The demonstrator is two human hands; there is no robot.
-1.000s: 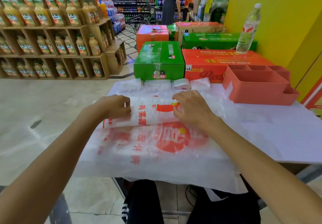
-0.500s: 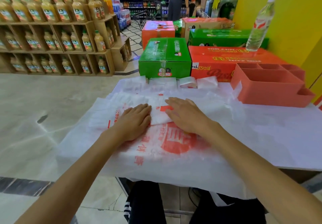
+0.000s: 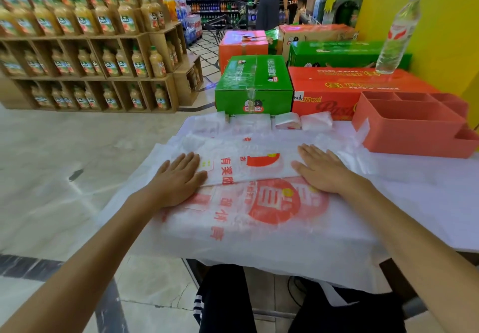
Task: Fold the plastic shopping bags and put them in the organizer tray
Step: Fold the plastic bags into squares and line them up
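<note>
Hands have slid apart since half a second ago: then side by side at the middle of the fold, now out at its two ends. Left hand (image 3: 178,178) lies flat, palm down, on the left end of the folded strip of the plastic bag (image 3: 248,203); right hand (image 3: 320,170) flat on the right end. Fingers (image 3: 186,162) are straight and slightly spread, gripping nothing, just pressing. The bag lies spread on the counter (image 3: 427,190) in front of the person, near edge hanging over the counter's front; the far part is folded toward the person, fold edge running between the two palms, red print exposed between them. Folded bags (image 3: 287,122) sit at the counter's far edge. Organizer tray (image 3: 414,130) is far right on the counter, well apart from the right hand, compartments look unfilled.
</note>
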